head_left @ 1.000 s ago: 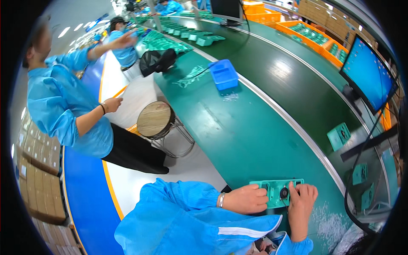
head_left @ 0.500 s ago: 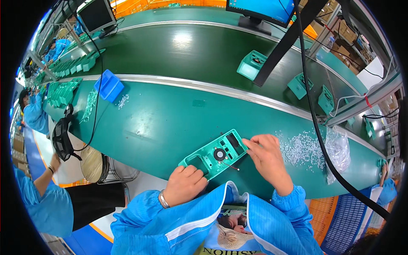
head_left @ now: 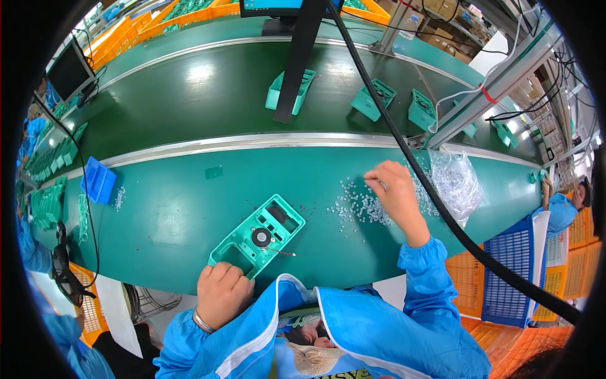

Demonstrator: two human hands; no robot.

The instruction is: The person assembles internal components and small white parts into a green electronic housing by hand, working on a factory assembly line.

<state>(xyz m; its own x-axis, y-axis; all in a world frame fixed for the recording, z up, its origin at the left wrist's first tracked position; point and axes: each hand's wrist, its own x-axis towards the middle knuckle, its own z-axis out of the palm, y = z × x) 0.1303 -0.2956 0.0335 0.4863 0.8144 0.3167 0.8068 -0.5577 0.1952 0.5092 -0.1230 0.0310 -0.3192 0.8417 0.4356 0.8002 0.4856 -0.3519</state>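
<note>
A green plastic housing [head_left: 286, 228] lies slanted on the bench, open side up, with a round black fan or speaker [head_left: 261, 237] near its middle and a thin red-and-white wire trailing from it. My left hand [head_left: 222, 292] is closed around its near end, and the fingers hide that corner. Off to the right, my right hand [head_left: 396, 191] hovers above a scatter of small clear plastic pieces [head_left: 353, 203]. Its thumb and fingertips are pinched together; whatever may be between them is too small to make out.
A clear plastic bag [head_left: 456, 183] of similar pieces lies right of the scatter. A black cable [head_left: 442, 215] crosses in front. Green housings [head_left: 374, 100] sit on the conveyor [head_left: 214, 95] beyond the metal rail. Far left are a blue bin [head_left: 98, 180] and more green parts. People work at both sides.
My right hand has left the housing and moved right, over the clear pieces, its fingers now pinched. My left hand still holds the housing's near end. The whole view has swung right.
</note>
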